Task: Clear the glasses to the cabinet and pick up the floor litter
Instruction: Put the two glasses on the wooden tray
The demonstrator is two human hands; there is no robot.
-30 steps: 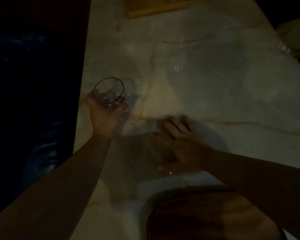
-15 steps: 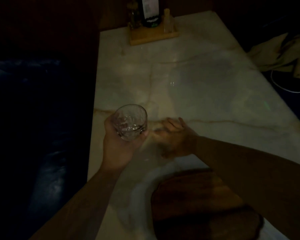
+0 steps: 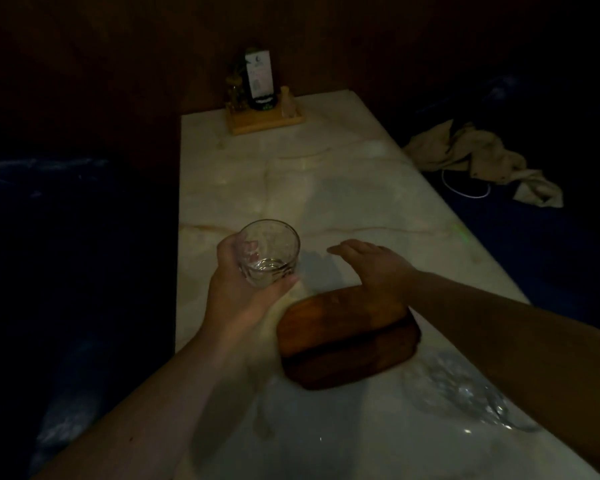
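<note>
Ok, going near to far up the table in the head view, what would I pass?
Wooden board → right hand → glass held in the left hand → wooden condiment tray at the far end.

- You have one tumbler (image 3: pixel 269 252) in view.
- One wooden board (image 3: pixel 347 344).
- One wooden caddy (image 3: pixel 265 123).
- One crumpled cloth (image 3: pixel 478 161).
- One white cable (image 3: pixel 465 192).
</note>
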